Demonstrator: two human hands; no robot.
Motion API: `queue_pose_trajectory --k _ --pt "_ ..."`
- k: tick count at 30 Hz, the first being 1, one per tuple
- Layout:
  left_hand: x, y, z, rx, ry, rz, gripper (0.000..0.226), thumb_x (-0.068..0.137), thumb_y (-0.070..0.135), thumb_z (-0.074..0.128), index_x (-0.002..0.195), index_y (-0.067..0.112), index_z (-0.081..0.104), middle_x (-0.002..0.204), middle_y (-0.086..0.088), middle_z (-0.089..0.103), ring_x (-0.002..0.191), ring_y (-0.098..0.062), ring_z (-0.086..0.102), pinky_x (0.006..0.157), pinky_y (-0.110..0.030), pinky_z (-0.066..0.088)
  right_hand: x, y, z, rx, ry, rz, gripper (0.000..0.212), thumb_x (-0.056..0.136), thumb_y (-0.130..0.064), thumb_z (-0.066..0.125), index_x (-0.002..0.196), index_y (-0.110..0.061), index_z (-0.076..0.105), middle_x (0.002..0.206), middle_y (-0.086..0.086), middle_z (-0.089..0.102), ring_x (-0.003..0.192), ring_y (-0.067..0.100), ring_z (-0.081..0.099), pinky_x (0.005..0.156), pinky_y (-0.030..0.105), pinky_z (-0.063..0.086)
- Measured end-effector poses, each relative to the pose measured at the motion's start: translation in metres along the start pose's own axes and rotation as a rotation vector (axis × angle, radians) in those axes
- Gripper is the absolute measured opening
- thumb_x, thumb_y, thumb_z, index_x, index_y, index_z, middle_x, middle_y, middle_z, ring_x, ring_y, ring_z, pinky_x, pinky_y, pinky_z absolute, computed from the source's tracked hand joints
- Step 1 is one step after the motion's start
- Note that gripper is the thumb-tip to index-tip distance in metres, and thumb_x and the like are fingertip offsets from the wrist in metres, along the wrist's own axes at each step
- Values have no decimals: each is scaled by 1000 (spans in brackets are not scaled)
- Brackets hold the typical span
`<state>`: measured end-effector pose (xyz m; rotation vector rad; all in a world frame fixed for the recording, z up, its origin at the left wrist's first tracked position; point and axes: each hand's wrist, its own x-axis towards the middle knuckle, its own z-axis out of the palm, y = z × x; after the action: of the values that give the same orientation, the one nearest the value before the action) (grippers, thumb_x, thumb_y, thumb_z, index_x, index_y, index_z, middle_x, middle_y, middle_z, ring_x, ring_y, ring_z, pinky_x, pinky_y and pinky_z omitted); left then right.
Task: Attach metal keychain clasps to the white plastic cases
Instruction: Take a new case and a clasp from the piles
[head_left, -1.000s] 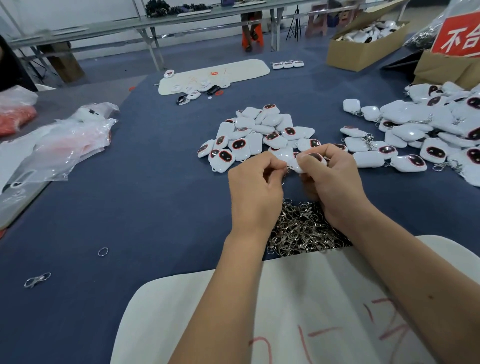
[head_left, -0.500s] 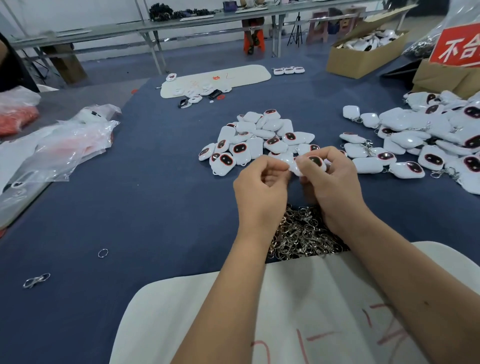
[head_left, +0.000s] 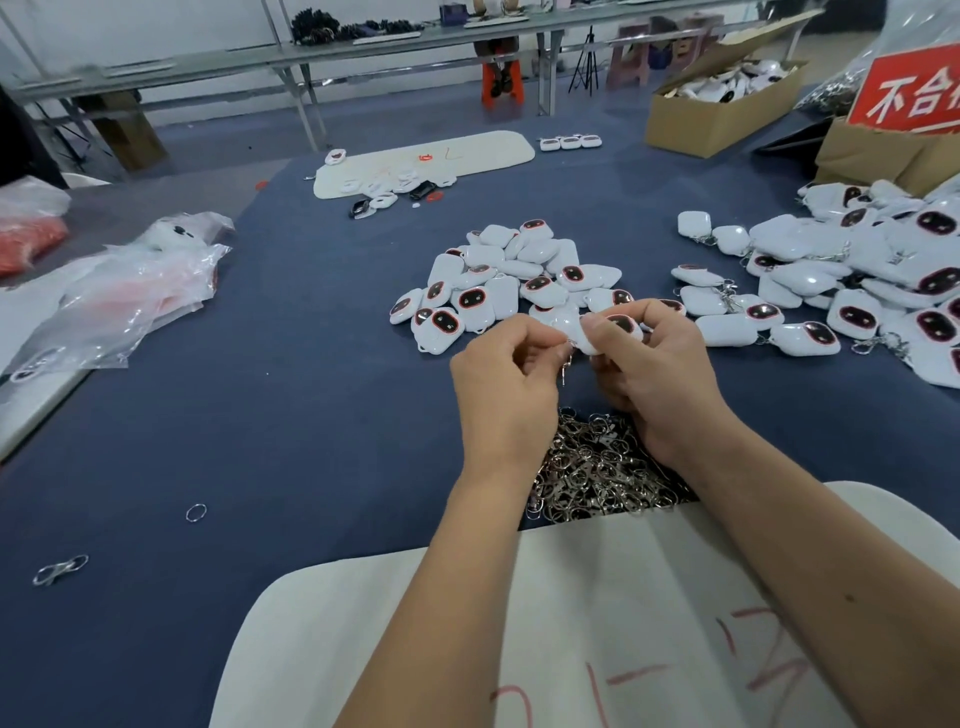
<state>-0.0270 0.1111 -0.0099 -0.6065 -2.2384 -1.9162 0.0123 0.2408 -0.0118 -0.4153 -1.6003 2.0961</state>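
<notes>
White plastic case (head_left: 582, 332), one item, held above the blue table (head_left: 260, 415) between our two hands; our right hand (head_left: 654, 374) curls thumb and fingers round its right end, dark oval window facing up beside the thumb; our left hand (head_left: 506, 379) meets the case's left edge, fingertips pinched on a metal keychain clasp (head_left: 567, 358) that hangs down just below that edge; whether the clasp is already hooked into the case we cannot tell. Pile of loose clasps (head_left: 597, 467), silver, lying directly beneath both wrists, against the far edge of a white board (head_left: 571, 623) marked with red strokes. Heap of cases (head_left: 498, 280), without visible clasps, just beyond our hands at mid-table. Second heap of cases (head_left: 841, 280), several with clasps showing, to the right and well apart from the first. Stray clasp (head_left: 60, 570) and a single ring (head_left: 196, 512) on the cloth at near left. Clear plastic bags (head_left: 114, 296) at far left; cardboard box (head_left: 722, 104) of further cases at far right; red sign (head_left: 909, 88) beside it.
</notes>
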Motion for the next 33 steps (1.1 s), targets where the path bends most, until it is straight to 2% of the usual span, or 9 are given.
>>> queue_pose_trajectory --k 5,8,11,14,16,21,25,29,33 --pt "1 -6 -6 198 -92 144 17 89 2 69 79 16 72 73 6 70 74 -18 65 71 -42 54 -1 1 1 -79 -9 -38 23 89 -17 82 96 -11 61 62 1 61 43 7 49 39 19 36" --pt "3 -7 -10 238 -152 132 19 88 0 67 79 16 72 75 4 71 75 -21 67 72 -45 55 -2 1 1 -129 -35 -57 25 88 -23 83 94 -12 60 62 1 63 45 9 50 39 20 35" --pt "5 -7 -10 215 -144 132 18 87 -1 70 79 15 73 74 4 72 74 -16 68 72 -41 56 -3 -1 2 -94 -52 -49 29 88 -31 83 90 -15 59 58 -1 60 43 9 45 39 20 33" --pt "4 -4 -4 18 -72 23 15 86 2 78 82 16 74 74 10 72 69 -1 66 68 -20 55 -4 -5 4 7 -50 -28 38 78 -44 81 87 -17 56 57 0 58 41 9 38 40 19 29" --pt "4 -2 0 -124 -42 -96 16 87 4 78 89 19 73 78 8 74 71 2 67 69 -13 52 -5 -7 4 47 -63 -28 40 76 -46 79 89 -17 57 60 2 59 41 9 37 40 19 28" --pt "4 0 -1 -313 -114 -286 13 89 8 78 97 15 71 86 -11 79 81 -19 75 82 -35 61 -6 -8 3 109 -112 -33 39 78 -48 74 91 -15 57 60 1 61 38 6 40 39 17 30" --pt "5 2 -2 -384 -102 -308 9 89 2 77 96 7 72 79 -10 77 69 -13 73 66 -21 56 -6 -8 4 105 -122 -35 40 77 -47 75 93 -15 57 61 2 63 38 5 45 38 17 31" --pt "7 2 -5 -458 -49 -338 8 88 1 77 92 8 74 76 -8 76 68 -11 70 65 -19 55 -6 -8 5 93 -127 -34 43 74 -48 77 94 -15 60 63 3 66 38 4 46 39 14 32" --pt "9 2 -7 -489 -20 -341 9 88 0 76 91 8 74 72 -5 74 68 -10 69 66 -18 54 -5 -6 4 118 -161 -27 37 75 -39 81 95 -15 61 68 6 70 38 3 48 37 14 33"
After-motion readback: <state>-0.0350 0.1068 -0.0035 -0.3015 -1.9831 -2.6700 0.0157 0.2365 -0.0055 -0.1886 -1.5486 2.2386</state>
